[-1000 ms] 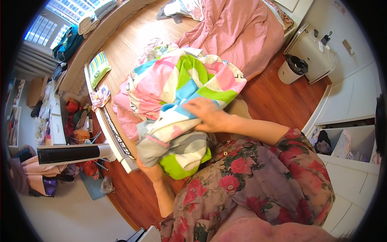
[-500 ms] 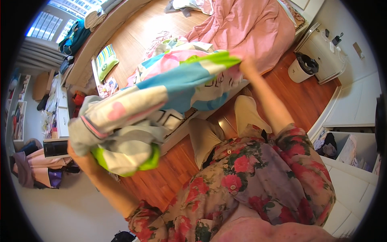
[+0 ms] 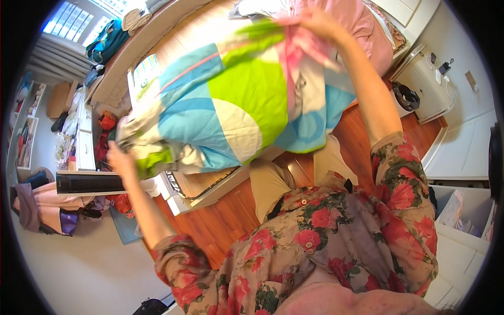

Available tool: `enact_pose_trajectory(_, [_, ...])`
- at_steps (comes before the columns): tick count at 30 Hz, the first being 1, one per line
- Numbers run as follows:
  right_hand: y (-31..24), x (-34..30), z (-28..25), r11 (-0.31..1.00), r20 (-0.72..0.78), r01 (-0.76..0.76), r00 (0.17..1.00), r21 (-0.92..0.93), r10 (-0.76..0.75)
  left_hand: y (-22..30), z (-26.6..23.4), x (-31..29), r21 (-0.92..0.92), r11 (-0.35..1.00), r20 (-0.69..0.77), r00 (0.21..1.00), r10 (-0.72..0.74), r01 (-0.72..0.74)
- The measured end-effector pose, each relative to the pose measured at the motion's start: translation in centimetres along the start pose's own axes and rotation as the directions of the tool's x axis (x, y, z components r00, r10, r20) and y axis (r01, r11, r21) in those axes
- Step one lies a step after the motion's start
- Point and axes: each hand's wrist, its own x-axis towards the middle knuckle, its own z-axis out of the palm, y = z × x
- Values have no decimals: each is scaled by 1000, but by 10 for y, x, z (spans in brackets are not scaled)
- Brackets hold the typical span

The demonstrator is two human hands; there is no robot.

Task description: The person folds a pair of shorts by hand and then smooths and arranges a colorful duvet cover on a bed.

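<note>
A large duvet cover (image 3: 247, 100), patterned in green, blue, white and pink, stretches between my hands above the bed. My left hand (image 3: 122, 160) is closed on its bunched left end. At the far right my raised right hand (image 3: 320, 25) grips its gathered upper corner, where the cloth is blurred by motion. Folds hide the fingertips of both hands. Beyond my right hand lies a pink bedspread (image 3: 362, 39), spread in loose folds over the bed.
The bed frame's pale edge (image 3: 184, 207) runs close to my legs. A bin with a black liner (image 3: 405, 100) stands at the right, beside a folded cream panel (image 3: 430, 79). An open drawer (image 3: 462, 210) juts out at the lower right. Left are shelves and a white cabinet (image 3: 84, 149).
My right hand has risen away from me and my left hand has moved slightly up and right. The bundled cover has opened out into a broad sheet, and the bed's corner is now uncovered.
</note>
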Motion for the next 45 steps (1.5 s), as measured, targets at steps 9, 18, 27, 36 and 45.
enact_pose_trajectory(9, [25,-107,151,844,505,-362,854,396,129,99,109,-199,-733,597,23,864,502,-327])
enact_pose_trajectory(18, [-70,-145,143,642,642,-548,758,536,112,205,53,-196,-685,426,-244,736,631,-592])
enact_pose_trajectory(27, [-80,-184,118,975,9,221,975,34,-222,192,4,-161,-845,444,-61,877,476,-299])
enact_pose_trajectory(36, [-32,-211,222,943,38,331,943,27,-332,157,-71,-148,-546,420,-329,646,689,-725])
enact_pose_trajectory(45, [99,-212,203,985,229,-44,970,-169,82,59,-85,-115,-427,686,-524,779,344,-590])
